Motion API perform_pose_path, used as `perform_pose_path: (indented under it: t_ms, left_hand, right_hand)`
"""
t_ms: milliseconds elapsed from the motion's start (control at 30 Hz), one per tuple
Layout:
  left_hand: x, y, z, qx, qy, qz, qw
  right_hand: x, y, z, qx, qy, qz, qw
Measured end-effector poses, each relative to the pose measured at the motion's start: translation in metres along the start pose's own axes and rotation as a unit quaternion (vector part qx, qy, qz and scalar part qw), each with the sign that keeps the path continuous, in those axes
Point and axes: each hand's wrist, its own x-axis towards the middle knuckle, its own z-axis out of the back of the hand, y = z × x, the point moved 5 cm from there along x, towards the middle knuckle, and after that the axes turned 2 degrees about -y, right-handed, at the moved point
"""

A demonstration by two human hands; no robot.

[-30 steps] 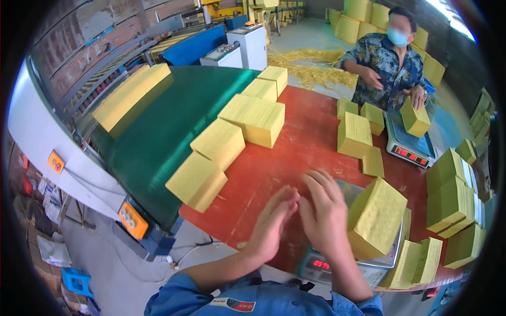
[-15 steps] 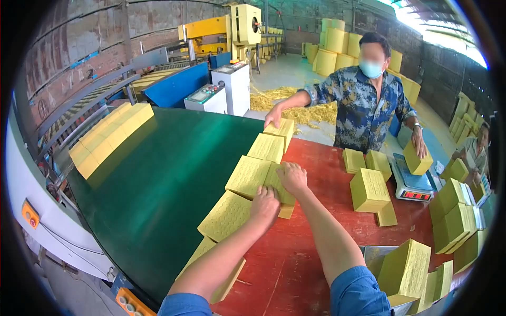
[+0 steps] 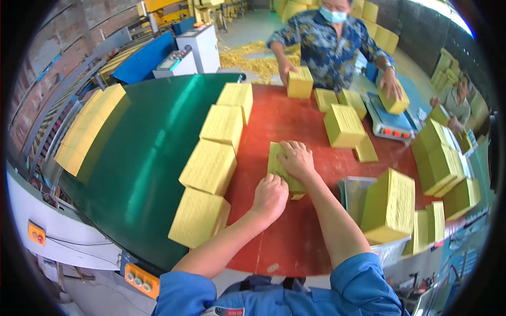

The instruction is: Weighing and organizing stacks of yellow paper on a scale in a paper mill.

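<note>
We see two bare hands grasping one yellow stack (image 3: 275, 162) between them near the middle of the red table (image 3: 274, 121). The left hand (image 3: 271, 198) curls tightly against its near left side, fingertips hidden from us; the right hand (image 3: 297, 159) grips across its top. To the left we count four larger blocks (image 3: 207, 165) in one row along the right edge of the green belt (image 3: 132, 174). We also count two scales: the near scale (image 3: 353, 196) bears one large block (image 3: 389, 208), and the far scale (image 3: 389, 126) one smaller block (image 3: 399, 102) under a co-worker's (image 3: 332, 50) hand. The co-worker's other hand touches one block (image 3: 300, 87) at the table's far edge.
</note>
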Motion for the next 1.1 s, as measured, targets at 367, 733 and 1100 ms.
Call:
perform_pose_path:
  t_ms: [367,733,1100]
  left_hand:
    - [-0.166,-0.107,0.068,-0.359,-0.081,0.268,0.890]
    - [-0.205,-0.139,0.040,-0.558,-0.030,0.493,0.667]
    - [-0.225,-0.154,0.042,-0.645,-0.005,0.502,0.576]
  right_hand:
    - [-0.231,0.037,0.100,0.048,-0.052,0.068,0.995]
    - [-0.367,-0.006,0.118,0.388,-0.047,-0.091,0.916]
    - [-0.419,-0.014,0.101,0.587,0.026,-0.232,0.776]
